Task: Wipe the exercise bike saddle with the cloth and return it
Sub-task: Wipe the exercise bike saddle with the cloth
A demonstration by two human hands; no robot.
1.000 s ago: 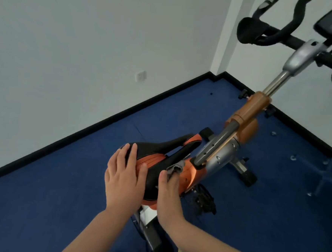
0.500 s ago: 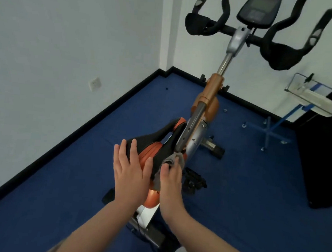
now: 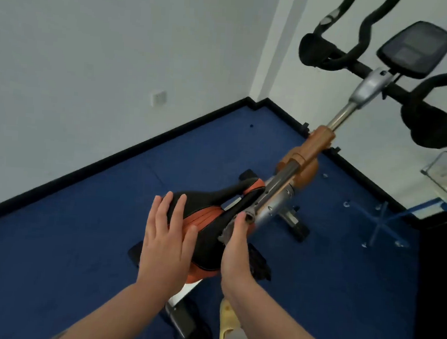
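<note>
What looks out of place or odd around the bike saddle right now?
Nothing stands out. The saddle sits level; the left hand lies flat on it, and the right hand presses the grey cloth against its right edge.

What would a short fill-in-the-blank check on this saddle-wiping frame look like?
1. The left hand lies flat and open on the ____ side of the saddle.
2. The right hand presses a ____ cloth against the saddle's right edge.
3. The floor is ____ in colour.
4. The console sits above the ____.

Missing words: left; grey; blue; handlebars
</note>
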